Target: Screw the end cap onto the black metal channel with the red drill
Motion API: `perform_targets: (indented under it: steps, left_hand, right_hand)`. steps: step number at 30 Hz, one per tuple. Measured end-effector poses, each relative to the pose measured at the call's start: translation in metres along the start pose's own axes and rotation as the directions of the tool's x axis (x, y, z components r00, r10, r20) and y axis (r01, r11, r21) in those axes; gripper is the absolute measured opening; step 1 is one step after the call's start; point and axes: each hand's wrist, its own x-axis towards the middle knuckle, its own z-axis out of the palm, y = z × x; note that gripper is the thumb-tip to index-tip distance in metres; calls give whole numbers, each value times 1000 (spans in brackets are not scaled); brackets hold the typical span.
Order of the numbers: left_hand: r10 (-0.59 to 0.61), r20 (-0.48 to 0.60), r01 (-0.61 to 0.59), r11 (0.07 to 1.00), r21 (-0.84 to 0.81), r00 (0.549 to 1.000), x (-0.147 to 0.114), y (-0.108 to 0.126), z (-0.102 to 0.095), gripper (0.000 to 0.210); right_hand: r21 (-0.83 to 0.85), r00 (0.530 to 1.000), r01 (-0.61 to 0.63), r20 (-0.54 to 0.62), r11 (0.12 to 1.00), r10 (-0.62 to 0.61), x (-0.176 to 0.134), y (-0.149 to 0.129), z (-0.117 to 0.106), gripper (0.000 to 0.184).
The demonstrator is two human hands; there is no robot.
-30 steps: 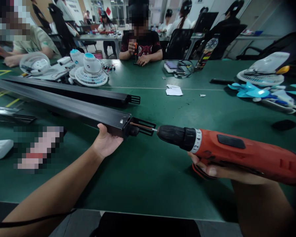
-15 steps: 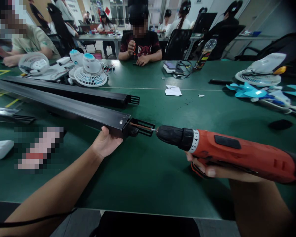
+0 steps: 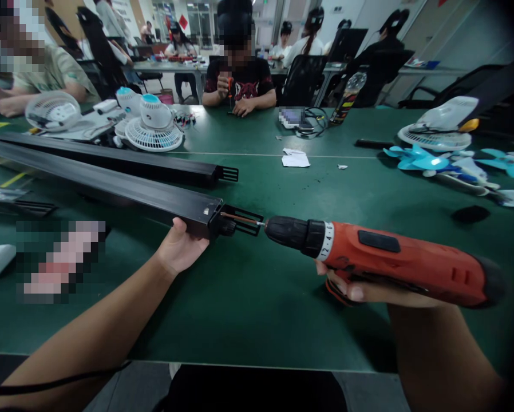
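My left hand grips the near end of a long black bar from below, thumb on its side and the other fingers out of sight beneath. A slotted black bracket and a small dark knob stick out of that end. My right hand is wrapped round the handle of a red cordless drill. The drill's black chuck points left, and its long thin bit runs along the bracket to the bar's end face. Whether the tip sits on a screw is hidden.
A second black bar lies behind the first. White fan parts stand at the back left; blue fan blades lie at the right. Paper and a bottle are farther back. Across the table a person holds a screwdriver.
The whole view has shifted slightly, so most things appear a little farther left. Both hands keep their hold, and the drill stays lined up with the bar's end.
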Motion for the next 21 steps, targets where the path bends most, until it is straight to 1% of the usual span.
perform_targets:
  steps: [3, 6, 10, 14, 18, 20, 21]
  left_hand:
    - [6, 5, -6, 1000, 7, 1000, 0, 0, -1, 79]
    - [-8, 8, 8, 1000, 4, 1000, 0, -1, -3, 81]
    - [-15, -26, 14, 1000, -5, 1000, 1, -2, -4, 90]
    - [-30, -42, 29, 999, -15, 999, 0, -2, -1, 86]
    - [-25, -60, 25, 1000, 0, 998, -1, -2, 3, 91]
    - [-28, -60, 28, 1000, 0, 998, -2, -1, 4, 92]
    - [-33, -59, 33, 999, -5, 998, -2, -1, 4, 93]
  right_hand:
    - [43, 1000, -9, -21, 999, 10, -1, 3, 0, 33]
    - [17, 999, -31, -25, 999, 31, -4, 5, -1, 35]
    - [-64, 997, -76, -37, 995, 74, -11, 2, -3, 13]
    - [-69, 990, -99, -104, 993, 92, -12, -1, 0, 18]
    - [-48, 976, -146, -168, 988, 137, -8, -6, 3, 20]
    - [-14, 970, -170, -180, 985, 165, -5, -11, 3, 20]
    - [4, 969, -183, -166, 983, 181, -4, -13, 3, 20]
